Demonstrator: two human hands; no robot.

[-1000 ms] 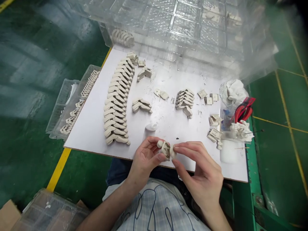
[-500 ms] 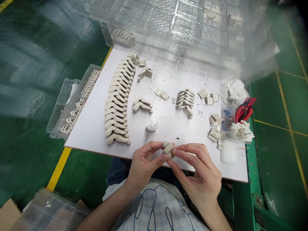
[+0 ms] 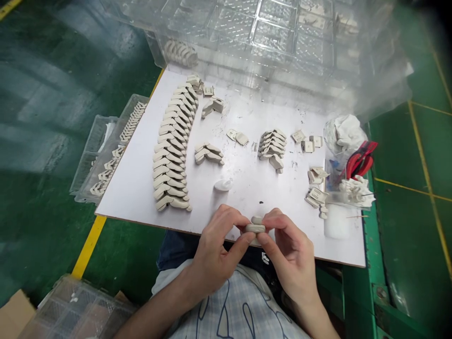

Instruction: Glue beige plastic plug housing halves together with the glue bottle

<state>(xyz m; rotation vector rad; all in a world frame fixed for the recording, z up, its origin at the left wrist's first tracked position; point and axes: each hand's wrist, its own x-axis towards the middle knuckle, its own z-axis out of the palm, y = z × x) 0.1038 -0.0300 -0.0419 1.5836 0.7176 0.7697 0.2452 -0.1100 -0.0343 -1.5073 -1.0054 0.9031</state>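
Between the fingertips of both hands, over the near edge of the white board [image 3: 243, 188], is a small beige moulded piece [image 3: 255, 228] with rounded layers. My left hand [image 3: 221, 245] pinches its left side with thumb and forefinger. On its right side my right hand [image 3: 291, 249] does the same. The fingers cover both ends of the piece. Beyond the hands lies a small white object [image 3: 223, 184], its kind unclear. A short stack of angled beige pieces [image 3: 209, 154] and a curved stack [image 3: 272, 146] lie farther off.
A long row of nested beige pieces [image 3: 173, 150] runs along the board's left. Clear plastic trays [image 3: 275, 33] rise at the back. At the right are loose square pieces [image 3: 317, 195], a red-handled tool [image 3: 359, 160] and crumpled white material [image 3: 348, 132]. More trays [image 3: 92, 160] stand off the left edge.
The held piece has been turned so that its layers lie level, and it has moved slightly right and down. My right hand has shifted left, its fingers now more curled.
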